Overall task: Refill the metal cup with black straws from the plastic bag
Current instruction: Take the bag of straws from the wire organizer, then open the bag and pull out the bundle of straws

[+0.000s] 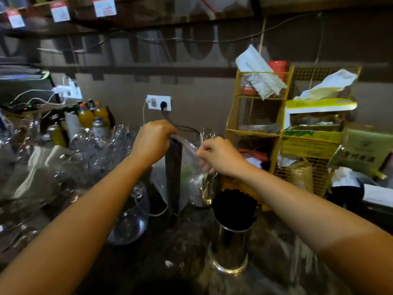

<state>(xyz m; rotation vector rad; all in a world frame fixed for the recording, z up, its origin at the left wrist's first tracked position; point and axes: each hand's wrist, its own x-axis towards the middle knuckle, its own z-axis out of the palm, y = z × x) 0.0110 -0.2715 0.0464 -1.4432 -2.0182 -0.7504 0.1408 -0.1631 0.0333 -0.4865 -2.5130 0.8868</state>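
A clear plastic bag (187, 167) hangs upright over the dark counter with a bundle of black straws (173, 173) inside it. My left hand (152, 141) grips the bag's top left corner, above the straws. My right hand (219, 156) pinches the bag's right edge, pulling it sideways. In front of the bag stands the shiny metal cup (230, 248), with black straws (234, 206) packed upright in it. Neither hand touches the cup.
Glassware (127, 218) crowds the counter at left, with bottles (87, 118) behind. A glass mug (202, 188) stands just behind the bag. Yellow wire racks (255, 116) with paper and boxes fill the right. A wall socket (159, 102) with a cable sits behind my hands.
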